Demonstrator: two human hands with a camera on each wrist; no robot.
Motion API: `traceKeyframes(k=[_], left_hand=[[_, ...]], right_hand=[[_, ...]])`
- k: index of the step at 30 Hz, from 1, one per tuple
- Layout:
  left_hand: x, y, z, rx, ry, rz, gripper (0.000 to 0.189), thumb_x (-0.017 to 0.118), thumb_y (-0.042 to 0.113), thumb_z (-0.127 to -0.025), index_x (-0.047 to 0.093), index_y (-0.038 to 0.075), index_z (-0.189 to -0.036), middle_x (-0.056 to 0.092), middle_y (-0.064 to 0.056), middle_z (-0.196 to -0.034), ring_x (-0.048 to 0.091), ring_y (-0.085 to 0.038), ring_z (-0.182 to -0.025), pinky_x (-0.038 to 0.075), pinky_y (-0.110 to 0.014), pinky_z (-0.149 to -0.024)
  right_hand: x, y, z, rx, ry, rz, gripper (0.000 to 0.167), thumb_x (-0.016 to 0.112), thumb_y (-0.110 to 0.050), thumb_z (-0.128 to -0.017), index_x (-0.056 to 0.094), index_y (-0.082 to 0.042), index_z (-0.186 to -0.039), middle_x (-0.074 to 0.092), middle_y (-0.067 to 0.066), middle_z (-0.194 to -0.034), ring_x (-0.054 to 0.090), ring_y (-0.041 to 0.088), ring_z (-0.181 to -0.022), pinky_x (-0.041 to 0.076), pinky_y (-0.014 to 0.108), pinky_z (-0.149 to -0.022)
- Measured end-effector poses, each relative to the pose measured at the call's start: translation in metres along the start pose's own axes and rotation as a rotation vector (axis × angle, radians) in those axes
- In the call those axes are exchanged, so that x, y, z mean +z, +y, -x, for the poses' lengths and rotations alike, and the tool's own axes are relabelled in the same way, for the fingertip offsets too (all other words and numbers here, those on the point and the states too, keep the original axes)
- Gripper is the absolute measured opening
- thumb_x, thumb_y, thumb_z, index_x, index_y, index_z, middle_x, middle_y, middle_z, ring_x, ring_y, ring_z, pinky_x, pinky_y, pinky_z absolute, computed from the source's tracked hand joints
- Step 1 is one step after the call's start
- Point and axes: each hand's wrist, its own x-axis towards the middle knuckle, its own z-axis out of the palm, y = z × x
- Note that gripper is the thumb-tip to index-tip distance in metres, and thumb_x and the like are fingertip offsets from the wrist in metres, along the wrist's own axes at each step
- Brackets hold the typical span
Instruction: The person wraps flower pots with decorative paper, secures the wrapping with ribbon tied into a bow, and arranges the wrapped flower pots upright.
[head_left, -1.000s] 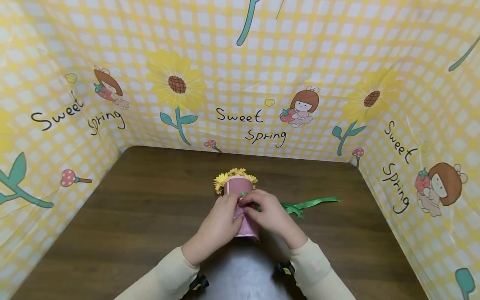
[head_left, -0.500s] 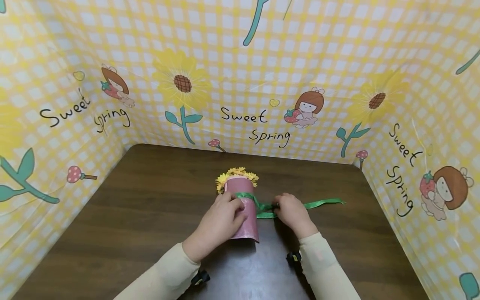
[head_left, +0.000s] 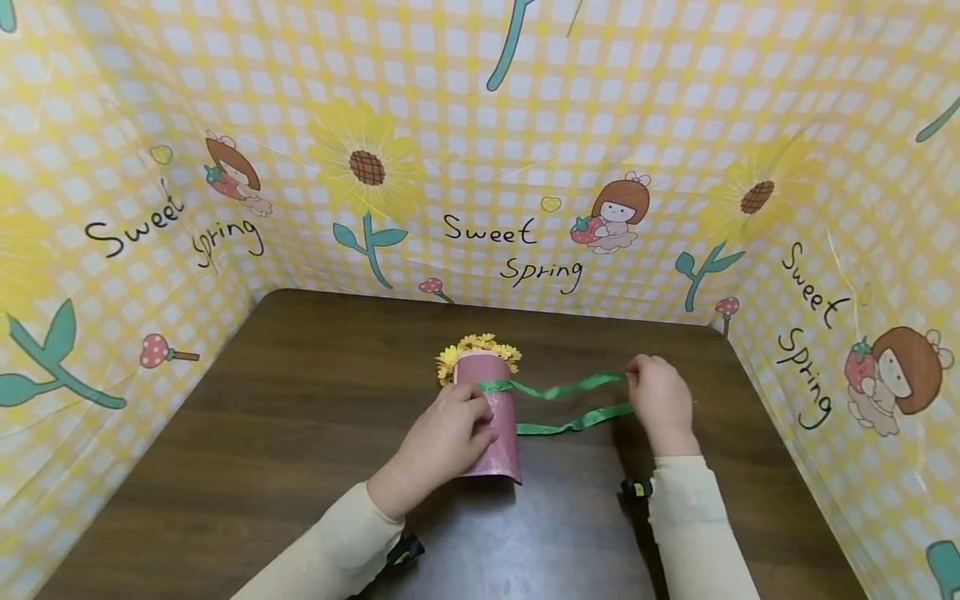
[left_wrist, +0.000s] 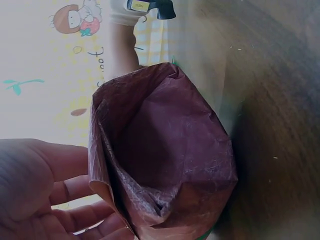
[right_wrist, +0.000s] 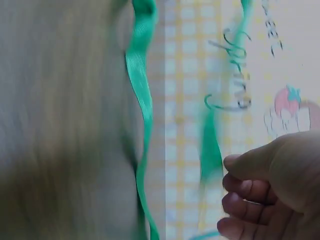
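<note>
A bouquet of yellow flowers [head_left: 447, 364] in a pink paper wrap [head_left: 504, 446] lies on the table, blooms toward the back. My left hand [head_left: 442, 429] grips the wrap's left side; in the left wrist view the wrap's hollow lower end [left_wrist: 165, 135] faces the camera. Around the wrap runs a green ribbon [head_left: 577, 387], with two loose strands reaching right. My right hand [head_left: 663, 408] pinches the end of the upper strand. In the right wrist view that end [right_wrist: 211, 150] looks blurred at the thumb tip, while the other strand [right_wrist: 137, 75] hangs apart from the fingers.
The dark wooden table [head_left: 300, 400] is enclosed on three sides by a yellow checked cloth [head_left: 480, 167] with printed flowers. A black wrist camera [head_left: 636, 488] sits under the right sleeve, and another [head_left: 406, 550] under the left.
Both hands were together on the wrap; the right hand has moved away to the right, drawing the upper ribbon strand out straighter. My left hand stays on the wrap.
</note>
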Motion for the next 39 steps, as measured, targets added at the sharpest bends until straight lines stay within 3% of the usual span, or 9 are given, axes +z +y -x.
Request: traceKeyframes(k=[5,12,16,20,22,26,31,35,39], left_hand=[[-0.004,-0.001,-0.001,0.016,-0.04,0.008,0.014,0.079,0.029,-0.09,0.076,0.017,-0.094,0.063,0.0,-0.102,0.054,-0.02,-0.096,0.054,-0.036,-0.081],[-0.001,0.001,0.0,0.061,-0.09,0.013,0.022,0.075,0.03,-0.094,0.079,0.016,-0.111,0.068,-0.004,-0.12,0.058,-0.023,-0.114,0.054,-0.04,-0.095],[0.001,0.002,0.0,0.089,-0.076,-0.026,0.026,0.075,0.03,-0.095,0.078,0.015,-0.115,0.068,-0.005,-0.122,0.058,-0.024,-0.116,0.054,-0.039,-0.097],[0.004,0.003,-0.002,0.111,-0.053,-0.057,0.028,0.073,0.031,-0.095,0.077,0.015,-0.118,0.068,-0.004,-0.123,0.057,-0.023,-0.116,0.054,-0.038,-0.098],[0.005,0.003,-0.002,0.111,-0.053,-0.059,0.028,0.073,0.032,-0.096,0.076,0.015,-0.118,0.068,-0.004,-0.122,0.058,-0.023,-0.116,0.054,-0.039,-0.098],[0.004,0.003,-0.002,0.099,-0.062,-0.047,0.028,0.074,0.031,-0.095,0.077,0.016,-0.119,0.068,-0.003,-0.122,0.057,-0.023,-0.116,0.053,-0.039,-0.098],[0.003,0.003,-0.001,0.101,-0.072,-0.049,0.03,0.072,0.031,-0.097,0.075,0.016,-0.122,0.067,-0.004,-0.125,0.057,-0.024,-0.118,0.053,-0.04,-0.1],[0.003,0.004,0.001,0.119,-0.069,-0.074,0.03,0.071,0.03,-0.097,0.075,0.015,-0.122,0.067,-0.006,-0.126,0.057,-0.025,-0.119,0.053,-0.041,-0.099],[0.003,0.004,0.002,0.145,-0.054,-0.086,0.029,0.072,0.028,-0.097,0.075,0.014,-0.122,0.067,-0.008,-0.127,0.058,-0.025,-0.12,0.054,-0.042,-0.099]], right_hand=[[-0.012,0.022,-0.003,0.083,-0.061,-0.011,0.016,0.063,-0.014,-0.099,0.072,-0.002,-0.104,0.071,0.02,-0.1,0.068,0.038,-0.086,0.054,0.056,-0.071],[-0.016,0.047,0.008,0.278,-0.438,0.051,0.043,0.069,-0.031,-0.097,0.066,0.004,-0.122,0.067,0.029,-0.118,0.067,0.041,-0.09,0.054,0.053,-0.067],[-0.011,0.049,0.011,0.24,-0.48,0.068,0.018,0.069,-0.02,-0.094,0.067,-0.004,-0.086,0.066,0.017,-0.085,0.058,0.027,-0.071,0.047,0.043,-0.058],[-0.026,0.039,0.009,0.151,-0.508,0.021,0.026,0.064,-0.011,-0.091,0.053,-0.013,-0.067,0.049,0.001,-0.066,0.045,0.019,-0.062,0.038,0.035,-0.057],[-0.041,0.03,0.006,0.102,-0.539,-0.067,0.023,0.065,-0.014,-0.094,0.058,-0.012,-0.072,0.051,0.0,-0.066,0.046,0.017,-0.062,0.038,0.033,-0.058],[-0.076,0.002,-0.007,0.006,-0.584,-0.398,0.018,0.065,-0.02,-0.101,0.065,-0.004,-0.093,0.066,0.01,-0.079,0.061,0.023,-0.071,0.053,0.035,-0.064],[-0.108,-0.043,-0.034,-0.115,-0.528,-0.771,0.023,0.066,-0.019,-0.101,0.064,0.004,-0.101,0.071,0.018,-0.089,0.069,0.027,-0.078,0.061,0.038,-0.072],[-0.12,-0.088,-0.052,-0.217,-0.45,-0.843,0.021,0.064,-0.017,-0.102,0.064,0.004,-0.102,0.072,0.016,-0.089,0.07,0.027,-0.075,0.061,0.037,-0.07],[-0.122,-0.138,-0.068,-0.277,-0.443,-0.763,0.018,0.064,-0.02,-0.103,0.066,-0.002,-0.101,0.072,0.016,-0.088,0.069,0.027,-0.074,0.06,0.036,-0.069]])
